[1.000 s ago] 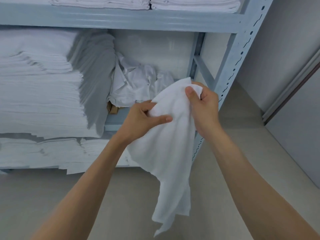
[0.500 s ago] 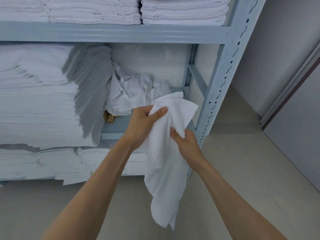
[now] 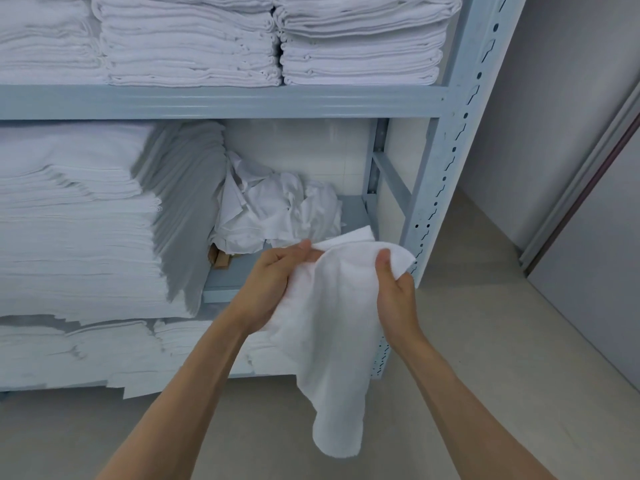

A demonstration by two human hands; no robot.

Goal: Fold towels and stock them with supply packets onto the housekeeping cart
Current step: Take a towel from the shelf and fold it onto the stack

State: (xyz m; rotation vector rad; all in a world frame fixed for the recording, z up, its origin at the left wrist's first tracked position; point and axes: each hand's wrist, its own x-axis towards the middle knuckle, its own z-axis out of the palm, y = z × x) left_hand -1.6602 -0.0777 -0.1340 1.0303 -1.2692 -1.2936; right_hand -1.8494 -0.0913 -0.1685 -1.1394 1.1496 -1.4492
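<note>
A small white towel (image 3: 332, 327) hangs loose in front of me, its lower end drooping toward the floor. My left hand (image 3: 273, 282) pinches its upper left edge. My right hand (image 3: 394, 292) grips its upper right corner, thumb on top of the cloth. Both hands are close together, just in front of the middle shelf of a grey-blue metal rack (image 3: 446, 140). Behind the towel, a heap of crumpled white cloths (image 3: 273, 213) lies on that shelf. No cart and no supply packets are in view.
Tall stacks of folded white linen (image 3: 76, 216) fill the left of the middle shelf. Folded towels (image 3: 360, 43) line the shelf above, more linen (image 3: 86, 355) the one below. A brown cardboard piece (image 3: 221, 261) lies on the shelf. Beige floor and a grey wall lie to the right.
My right hand moved from low on the towel up to its upper right corner. The towel's top edge is now spread between both hands. The view tilted upward.
</note>
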